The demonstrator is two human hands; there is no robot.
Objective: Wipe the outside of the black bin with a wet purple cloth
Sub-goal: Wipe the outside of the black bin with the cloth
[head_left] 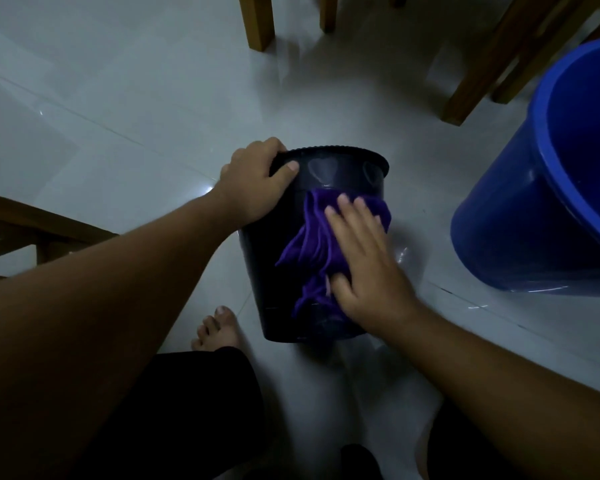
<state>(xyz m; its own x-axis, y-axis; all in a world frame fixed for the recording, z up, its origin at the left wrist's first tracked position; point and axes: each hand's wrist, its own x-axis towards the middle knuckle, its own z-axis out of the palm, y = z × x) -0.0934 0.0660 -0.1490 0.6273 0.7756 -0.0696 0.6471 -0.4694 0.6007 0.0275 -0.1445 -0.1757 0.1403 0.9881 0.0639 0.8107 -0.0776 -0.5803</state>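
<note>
The black bin (274, 268) lies tipped on the pale tiled floor, its rim pointing away from me and heart shapes showing near that rim. My left hand (257, 181) grips the rim at its left side. My right hand (364, 258) lies flat on the purple cloth (312, 244), pressing it against the bin's upper side wall. The cloth is crumpled and hangs down toward the bin's base. Part of the cloth is hidden under my palm.
A large blue bucket (520, 223) stands close at the right. Wooden furniture legs (260, 22) rise at the back, and more wooden legs (478, 71) stand at the back right. A wooden frame (42, 230) sits at the left. My bare foot (219, 327) rests just left of the bin's base.
</note>
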